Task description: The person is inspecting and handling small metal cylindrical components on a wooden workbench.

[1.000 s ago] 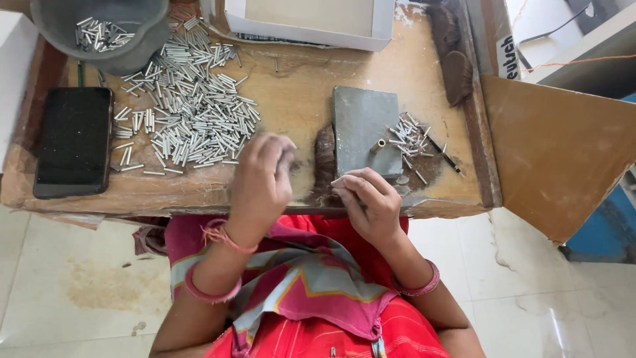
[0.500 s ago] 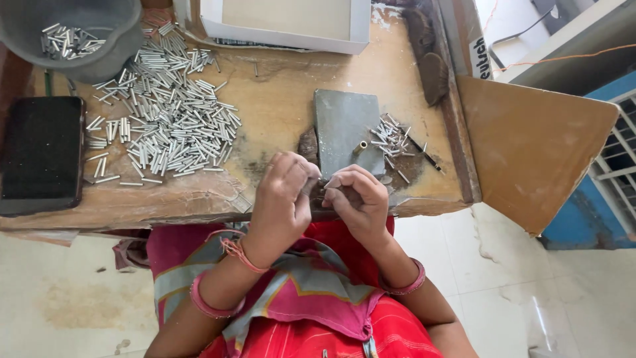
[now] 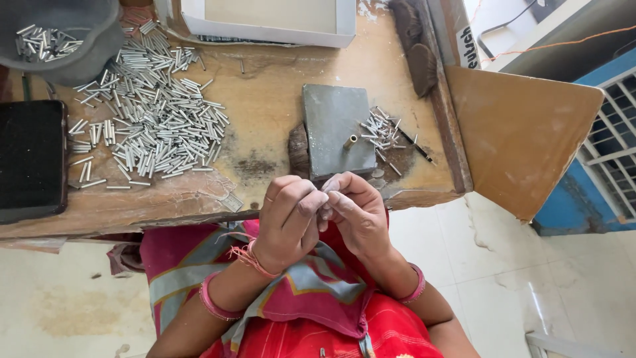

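Fingertips of the left hand (image 3: 289,219) and right hand (image 3: 354,213) are pressed together at the bench (image 3: 265,113) edge, pinching something too small to make out, probably one of the short metal tubes (image 3: 142,126) heaped on the left. Such a tube looks light, stiff and smooth, so likely slippery, and is best pinched across its middle. A brass stub stands on the grey block (image 3: 334,129) just beyond the fingers.

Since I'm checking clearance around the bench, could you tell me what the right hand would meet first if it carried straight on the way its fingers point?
The right hand points toward the left hand, whose fingertips already seem to touch it.
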